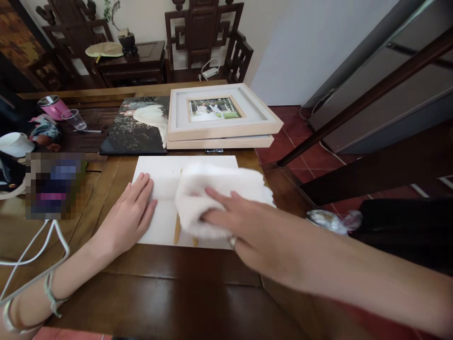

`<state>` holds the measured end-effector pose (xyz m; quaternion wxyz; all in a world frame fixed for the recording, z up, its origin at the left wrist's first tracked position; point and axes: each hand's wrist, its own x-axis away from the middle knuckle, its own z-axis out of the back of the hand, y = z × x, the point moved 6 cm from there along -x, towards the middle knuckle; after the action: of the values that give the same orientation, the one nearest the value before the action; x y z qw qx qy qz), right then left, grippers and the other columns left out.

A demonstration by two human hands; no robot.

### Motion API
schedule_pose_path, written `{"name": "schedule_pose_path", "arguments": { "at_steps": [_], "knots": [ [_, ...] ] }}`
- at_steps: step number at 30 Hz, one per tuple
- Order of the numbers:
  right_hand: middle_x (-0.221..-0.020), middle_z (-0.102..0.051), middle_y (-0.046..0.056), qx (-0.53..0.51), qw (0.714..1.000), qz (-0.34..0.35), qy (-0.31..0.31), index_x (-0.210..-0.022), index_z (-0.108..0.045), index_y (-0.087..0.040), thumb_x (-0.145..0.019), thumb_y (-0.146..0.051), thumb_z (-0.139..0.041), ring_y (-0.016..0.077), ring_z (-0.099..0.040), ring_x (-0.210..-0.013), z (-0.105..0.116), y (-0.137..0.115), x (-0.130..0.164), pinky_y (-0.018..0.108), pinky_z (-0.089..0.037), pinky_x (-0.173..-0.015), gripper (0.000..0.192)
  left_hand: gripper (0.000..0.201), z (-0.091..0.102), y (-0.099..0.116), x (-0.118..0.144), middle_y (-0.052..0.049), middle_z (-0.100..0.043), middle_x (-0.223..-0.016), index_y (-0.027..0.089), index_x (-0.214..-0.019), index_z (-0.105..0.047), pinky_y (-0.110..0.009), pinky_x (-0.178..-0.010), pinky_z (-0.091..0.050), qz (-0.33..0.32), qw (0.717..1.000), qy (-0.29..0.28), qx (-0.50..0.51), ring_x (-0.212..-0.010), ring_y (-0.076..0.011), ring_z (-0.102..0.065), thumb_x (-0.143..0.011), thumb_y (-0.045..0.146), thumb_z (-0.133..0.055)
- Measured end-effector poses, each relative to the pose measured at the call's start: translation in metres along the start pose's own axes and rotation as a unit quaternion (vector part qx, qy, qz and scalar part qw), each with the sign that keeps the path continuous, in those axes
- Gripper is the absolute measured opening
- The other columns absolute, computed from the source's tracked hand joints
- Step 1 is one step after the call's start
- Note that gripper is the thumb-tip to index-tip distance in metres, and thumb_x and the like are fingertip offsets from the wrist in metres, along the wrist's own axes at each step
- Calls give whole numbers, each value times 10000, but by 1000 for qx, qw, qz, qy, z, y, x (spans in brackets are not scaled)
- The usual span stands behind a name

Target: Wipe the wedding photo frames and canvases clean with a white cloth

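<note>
A white picture frame (pixel 159 174) lies flat on the wooden table (pixel 184 283) in front of me. My left hand (pixel 130 212) rests palm down on the frame's left part, fingers spread. My right hand (pixel 240 222) presses a white cloth (pixel 219 189) onto the frame's middle and right part, fingers laid over the cloth. The cloth hides much of the frame; a thin wooden strip (pixel 177 231) shows below it.
Two stacked light wooden frames (pixel 226 127) with a photo lie behind, next to a dark photo print (pixel 138 127). At the left stand a pink tumbler (pixel 53 106), a clear cup (pixel 75 118) and a white mug (pixel 16 144). White cables (pixel 38 245) trail at the left. Dark chairs stand beyond.
</note>
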<state>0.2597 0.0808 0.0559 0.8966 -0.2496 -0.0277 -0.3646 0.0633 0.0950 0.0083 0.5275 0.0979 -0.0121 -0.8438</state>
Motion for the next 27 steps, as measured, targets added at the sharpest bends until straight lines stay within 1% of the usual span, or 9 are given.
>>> {"name": "schedule_pose_path", "arguments": {
  "at_steps": [2, 5, 8, 11, 14, 17, 20, 23, 27],
  "knots": [
    [-1493, -470, 92, 27, 999, -38, 23, -1335, -554, -222, -730, 50, -437, 342, -287, -1436, 6, 17, -19, 584, -362, -1095, 673, 500, 0, 0, 1, -228, -402, -1504, 25, -1400, -421, -510, -1169, -303, 1, 1000, 0, 1, -1442, -322, -311, -1020, 326, -302],
    [-1564, -355, 96, 74, 995, -50, 37, -1379, -519, -183, -754, 55, -434, 376, -151, -1468, 3, 28, -43, 655, -246, -1123, 674, 496, -1, 0, 1, -221, -405, -1505, 39, -1407, -415, -511, -1170, -302, 3, 1000, 4, 5, -1444, -317, -311, -1018, 328, -309],
    [-1608, -225, 111, 99, 994, -44, 8, -1356, -556, -165, -744, 55, -480, 410, -62, -1467, -10, 20, -51, 689, -144, -1131, 654, 498, -1, -1, 0, -226, -406, -1503, 31, -1405, -418, -508, -1169, -306, 2, 1000, 8, 1, -1441, -319, -315, -1019, 327, -310],
    [-1605, -187, 144, 87, 996, 12, -9, -1282, -627, -154, -732, 3, -574, 449, -11, -1448, -24, -2, -40, 716, -71, -1119, 574, 501, -2, -1, 0, -237, -407, -1498, 14, -1397, -424, -509, -1165, -313, -3, 1000, 9, -4, -1439, -326, -317, -1020, 323, -308],
    [-1569, -261, 188, 51, 995, 88, -2, -1172, -695, -144, -760, -101, -648, 489, -73, -1427, -36, -26, -18, 755, -100, -1087, 417, 505, -2, -2, 0, -240, -403, -1500, 12, -1400, -420, -515, -1163, -315, -2, 1000, 7, -3, -1440, -327, -316, -1019, 323, -303],
    [-1505, -385, 199, 29, 987, 157, 1, -957, -758, -148, -821, -212, -659, 516, -204, -1391, -44, -46, 4, 774, -192, -1053, 180, 511, -3, -2, 0, -241, -394, -1505, 8, -1405, -409, -515, -1169, -303, 0, 1000, -2, 3, -1445, -322, -304, -1019, 320, -287],
    [-1459, -472, 144, 34, 979, 198, -31, -807, -762, -178, -906, -223, -575, 481, -321, -1362, -45, -59, 16, 736, -289, -1044, 216, 528, -4, -2, 0, -234, -374, -1520, 11, -1426, -380, -515, -1177, -283, 6, 1000, -10, 9, -1455, -314, -282, -1019, 336, -287],
    [-1479, -451, 121, 32, 981, 177, -71, -994, -756, -189, -862, -186, -608, 422, -305, -1395, -37, -58, 14, 665, -300, -1093, 198, 526, -3, -2, 1, -225, -359, -1532, 28, -1437, -364, -518, -1179, -273, 9, 1000, -17, 13, -1463, -308, -264, -1018, 333, -277],
    [-1556, -326, 100, 56, 991, 109, -60, -1210, -673, -173, -739, -29, -595, 352, -176, -1458, -20, -34, -9, 608, -213, -1158, 498, 504, -2, -2, 2, -219, -365, -1529, 48, -1425, -383, -521, -1176, -275, 10, 1000, -22, 15, -1462, -309, -267, -1018, 320, -262]
  ]
}}
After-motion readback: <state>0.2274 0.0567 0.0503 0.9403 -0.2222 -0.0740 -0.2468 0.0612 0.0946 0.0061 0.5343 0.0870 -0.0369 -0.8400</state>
